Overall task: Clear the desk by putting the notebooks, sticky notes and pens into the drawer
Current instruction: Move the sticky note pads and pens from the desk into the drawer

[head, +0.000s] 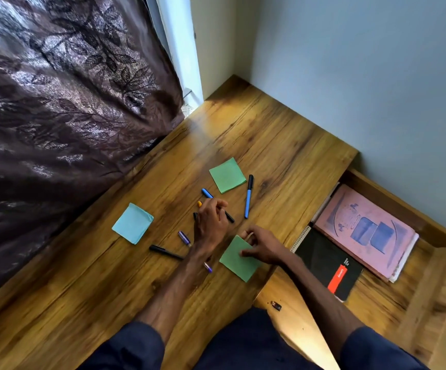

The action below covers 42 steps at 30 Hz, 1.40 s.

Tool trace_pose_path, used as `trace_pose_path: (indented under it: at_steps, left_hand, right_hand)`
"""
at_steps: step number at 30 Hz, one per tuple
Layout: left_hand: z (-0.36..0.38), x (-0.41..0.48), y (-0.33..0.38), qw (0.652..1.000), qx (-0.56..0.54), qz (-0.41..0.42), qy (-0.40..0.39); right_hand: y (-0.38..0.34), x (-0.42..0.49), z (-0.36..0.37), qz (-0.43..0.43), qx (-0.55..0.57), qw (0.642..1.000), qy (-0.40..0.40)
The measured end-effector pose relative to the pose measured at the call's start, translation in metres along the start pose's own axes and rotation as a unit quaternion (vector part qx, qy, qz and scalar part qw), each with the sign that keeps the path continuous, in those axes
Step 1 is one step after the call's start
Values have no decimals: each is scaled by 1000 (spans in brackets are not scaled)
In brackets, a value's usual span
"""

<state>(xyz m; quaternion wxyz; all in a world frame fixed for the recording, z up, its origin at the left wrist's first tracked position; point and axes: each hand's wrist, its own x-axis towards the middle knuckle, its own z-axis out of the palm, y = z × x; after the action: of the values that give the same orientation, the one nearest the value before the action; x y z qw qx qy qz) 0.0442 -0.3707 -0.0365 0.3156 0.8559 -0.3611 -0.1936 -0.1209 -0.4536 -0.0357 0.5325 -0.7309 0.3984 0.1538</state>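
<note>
On the wooden desk [283, 145] my right hand [263, 245] pinches the top corner of a green sticky-note pad [236, 263] near the desk's right edge. My left hand [211, 220] lies over a blue and black pen [208, 194], fingers curled on it. A second green pad [227, 175], a light blue pad [133, 222], a blue pen [248, 196], a black pen [166, 251] and a purple pen [184, 238] lie around. The open drawer [392, 201] at the right holds a pink notebook [366, 231] and a black spiral notebook [328, 263].
A dark patterned curtain [64, 116] hangs over the desk's left side. Pale walls [363, 76] close the back and right. A small dark object [276, 305] lies on the drawer's near part. An orange pen tip [199, 203] shows by my left hand.
</note>
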Motion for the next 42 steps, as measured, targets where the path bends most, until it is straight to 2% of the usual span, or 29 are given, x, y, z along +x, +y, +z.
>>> trace_pose_path:
  at_steps: [3,6,10,15,20,29,34,37,42]
  left_hand:
    - [-1,22,9,1000,6,3,3]
    - [2,55,18,998,51,-17,-14]
    - [6,104,27,986,152,-19,-58]
    - [6,139,25,963,204,-51,-170]
    - [3,147,27,954,225,-63,-188]
    - [2,134,25,963,200,-92,-155]
    - [3,118,21,986,100,-108,-82]
    - [0,107,29,994,55,-86,-43]
    - [-1,81,60,995,-70,-44,-49]
  right_hand:
    - [1,-2,-21,-1,67,998,-5]
    - [-2,-2,-36,0,145,989,27]
    - [-9,-6,-50,8,270,959,81]
    - [-6,-13,-60,22,373,918,131]
    - [12,-20,-61,39,434,888,147]
    - [37,-35,-54,53,477,862,163]
    - [52,-42,-55,61,505,842,178]
    - [61,-45,-56,62,524,829,185]
    - [72,-55,-58,59,560,799,212]
